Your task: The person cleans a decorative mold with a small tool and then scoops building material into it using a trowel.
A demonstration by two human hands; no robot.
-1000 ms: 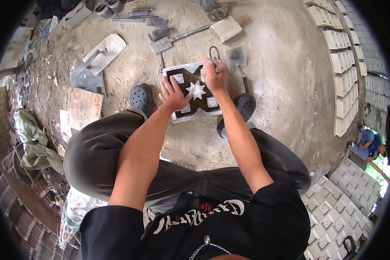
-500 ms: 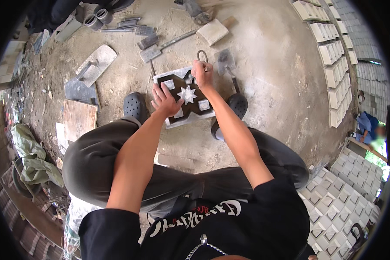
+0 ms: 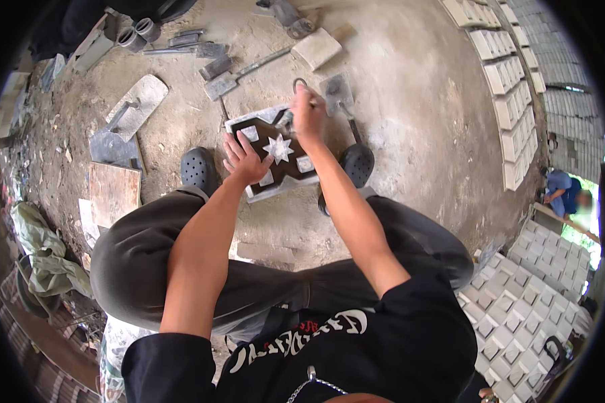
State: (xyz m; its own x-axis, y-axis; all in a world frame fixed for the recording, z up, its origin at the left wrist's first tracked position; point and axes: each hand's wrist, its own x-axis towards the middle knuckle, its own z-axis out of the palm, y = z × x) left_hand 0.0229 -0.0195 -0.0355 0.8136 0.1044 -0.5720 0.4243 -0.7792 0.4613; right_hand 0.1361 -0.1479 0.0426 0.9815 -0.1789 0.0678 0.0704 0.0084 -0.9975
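Between my feet lies a square mold (image 3: 286, 193) with a pale frame and dark inside. An eight-pointed star block (image 3: 277, 148) sits at its middle, with small pale square blocks near the corners. My left hand (image 3: 247, 161) rests with fingers spread over the mold's left side, its fingertips by the upper-left square block (image 3: 249, 133). At the upper right of the mold, my right hand (image 3: 307, 121) is closed around a tool with a curved metal loop (image 3: 299, 83) on top. Motion smears this hand, and its fingers hide most of the tool.
A float trowel (image 3: 138, 107) lies at the left beside a wooden board (image 3: 115, 193). Past the mold are a pale block (image 3: 316, 49) and a flat trowel (image 3: 336, 92). Rows of pale molded blocks (image 3: 506, 75) line the right side. Another person (image 3: 563, 195) is at far right.
The mold and floor things have shifted slightly left in view. My right hand has moved a little at the mold's upper right, with the tool still in it. My left hand keeps its place.
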